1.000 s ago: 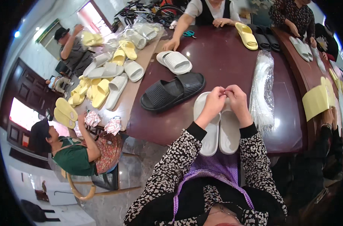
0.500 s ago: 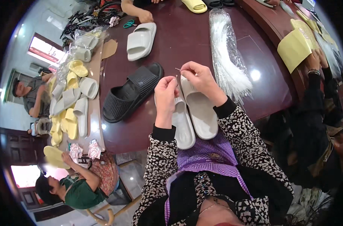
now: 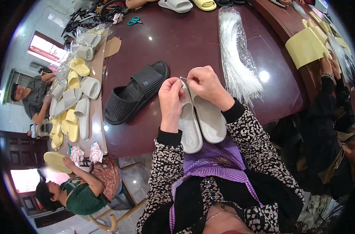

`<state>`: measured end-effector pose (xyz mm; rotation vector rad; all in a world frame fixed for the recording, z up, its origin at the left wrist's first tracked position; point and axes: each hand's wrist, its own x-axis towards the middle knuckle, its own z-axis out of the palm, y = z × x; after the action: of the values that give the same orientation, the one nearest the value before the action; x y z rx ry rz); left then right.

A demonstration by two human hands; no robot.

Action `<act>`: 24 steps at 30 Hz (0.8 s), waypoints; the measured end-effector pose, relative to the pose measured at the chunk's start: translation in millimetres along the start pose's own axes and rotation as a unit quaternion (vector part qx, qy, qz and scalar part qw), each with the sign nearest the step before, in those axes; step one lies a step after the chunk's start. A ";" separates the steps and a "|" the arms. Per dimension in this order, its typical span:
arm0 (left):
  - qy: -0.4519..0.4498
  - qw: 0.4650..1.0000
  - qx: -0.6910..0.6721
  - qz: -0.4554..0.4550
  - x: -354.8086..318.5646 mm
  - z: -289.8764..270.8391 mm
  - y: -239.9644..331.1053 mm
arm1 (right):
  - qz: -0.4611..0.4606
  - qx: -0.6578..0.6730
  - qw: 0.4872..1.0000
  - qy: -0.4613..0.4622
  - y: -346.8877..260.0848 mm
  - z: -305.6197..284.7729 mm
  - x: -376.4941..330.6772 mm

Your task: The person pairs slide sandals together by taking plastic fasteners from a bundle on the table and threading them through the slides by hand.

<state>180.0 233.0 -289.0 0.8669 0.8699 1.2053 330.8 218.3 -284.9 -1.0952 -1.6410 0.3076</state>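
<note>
Just above the toe ends of two light grey slide slippers (image 3: 211, 121), my left hand (image 3: 170, 101) and my right hand (image 3: 209, 86) meet, nearly touching. Each pinches part of a thin white tie (image 3: 183, 78) between thumb and fingers; its exact shape is too small to make out. The slippers lie side by side at the table's near edge, soles down, their straps mostly covered by my hands. Left of them sits a pair of black ribbed slippers (image 3: 136, 93). On the right lies a bundle of long white ties (image 3: 240, 58) in clear plastic.
Teal-handled scissors (image 3: 134, 20) lie at the far left of the dark red table (image 3: 177, 43). Light grey slippers (image 3: 176, 5) sit at the far edge beside yellow ones (image 3: 205, 4). A side table holds piled slippers (image 3: 70, 97). Co-workers handle yellow slippers at left and a yellow sheet (image 3: 307, 47) at right.
My right hand has come closer to my left, with the tie between them. The grey slippers across the table have gone from beside a co-worker's hand to the far edge.
</note>
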 end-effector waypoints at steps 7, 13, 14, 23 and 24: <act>-0.008 1.000 0.000 0.024 0.7 -1.5 -2.8 | -0.008 -0.022 1.000 0.004 0.6 1.2 0.7; -0.001 1.000 0.005 0.022 -1.0 -0.4 -1.9 | -0.012 -0.028 1.000 0.005 -2.4 0.6 1.1; 0.001 1.000 0.006 0.026 -1.5 0.4 -1.7 | -0.011 -0.030 0.999 0.005 -2.8 0.5 1.2; 0.022 0.999 0.019 0.040 -3.5 3.2 -2.0 | -0.046 -0.055 0.997 0.026 -7.7 4.0 2.0; 0.022 0.999 0.018 0.040 -3.1 3.2 -2.6 | -0.046 -0.055 0.997 0.025 -7.4 3.8 1.5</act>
<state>183.5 229.3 -289.7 0.9141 0.9025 1.2848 323.8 216.6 -280.3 -1.0974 -1.6733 0.1301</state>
